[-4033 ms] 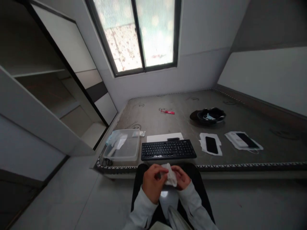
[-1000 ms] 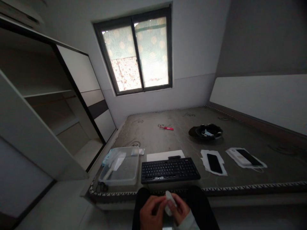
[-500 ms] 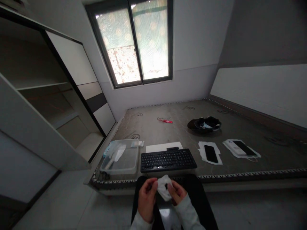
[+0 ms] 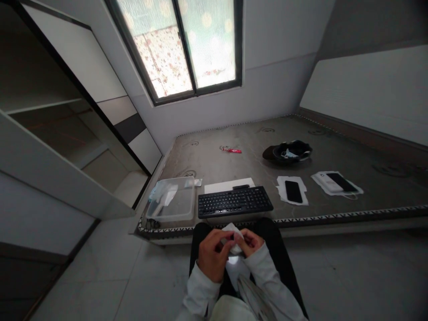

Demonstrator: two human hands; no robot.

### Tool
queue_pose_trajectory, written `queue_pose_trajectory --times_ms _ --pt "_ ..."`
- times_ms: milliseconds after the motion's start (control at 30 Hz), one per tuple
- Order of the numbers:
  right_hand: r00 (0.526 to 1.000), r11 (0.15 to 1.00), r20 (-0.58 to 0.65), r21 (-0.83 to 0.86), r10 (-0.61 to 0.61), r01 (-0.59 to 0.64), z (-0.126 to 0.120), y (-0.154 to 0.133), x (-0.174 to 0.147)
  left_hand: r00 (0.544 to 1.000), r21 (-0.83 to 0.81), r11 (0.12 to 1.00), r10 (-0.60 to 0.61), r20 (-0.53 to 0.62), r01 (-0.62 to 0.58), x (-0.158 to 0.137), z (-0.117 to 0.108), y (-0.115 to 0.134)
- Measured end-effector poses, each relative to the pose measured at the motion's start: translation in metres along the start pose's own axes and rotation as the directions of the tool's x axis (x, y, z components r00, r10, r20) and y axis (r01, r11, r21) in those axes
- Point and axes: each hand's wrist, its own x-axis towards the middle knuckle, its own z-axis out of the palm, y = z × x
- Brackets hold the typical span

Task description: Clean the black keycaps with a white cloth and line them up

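Over my knees, my left hand (image 4: 213, 253) and my right hand (image 4: 250, 243) meet, both closed with bent fingers. Between them is a crumpled white tissue (image 4: 231, 228), pinched at its sides. A small dark thing shows at the tissue by the fingertips; its kind is too small to make out. Just beyond the hands, a black keyboard (image 4: 236, 201) lies along the near edge of the mattress (image 4: 207, 156). White paper (image 4: 219, 186) sticks out behind it, with a small dark item (image 4: 241, 187) at the keyboard's back edge.
Left of the keyboard stands a clear plastic box (image 4: 182, 205) with packets inside. To the right, a dark phone (image 4: 293, 191) and a second phone (image 4: 337, 183) rest on white sheets. Farther back lie a dark cap (image 4: 290, 152) and a red strip-like item (image 4: 234, 150).
The view has tilted down, so the bed and its things sit higher in the picture. My hands have come closer together, and less of the tissue shows between them.
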Motion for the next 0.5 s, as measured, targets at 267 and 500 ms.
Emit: queue_pose_trajectory --times_ms 267,500 --pt "0.990 0.986 -0.037 0.104 0.138 -0.133 -0.013 0.016 0.013 0.999 0.090 0.996 0.026 -0.044 -0.022 0.001 0.001 -0.012" --pt "0.965 0.944 0.022 0.205 0.262 -0.260 -0.018 0.021 0.019 0.991 0.166 0.984 0.080 -0.109 -0.061 -0.001 0.000 -0.009"
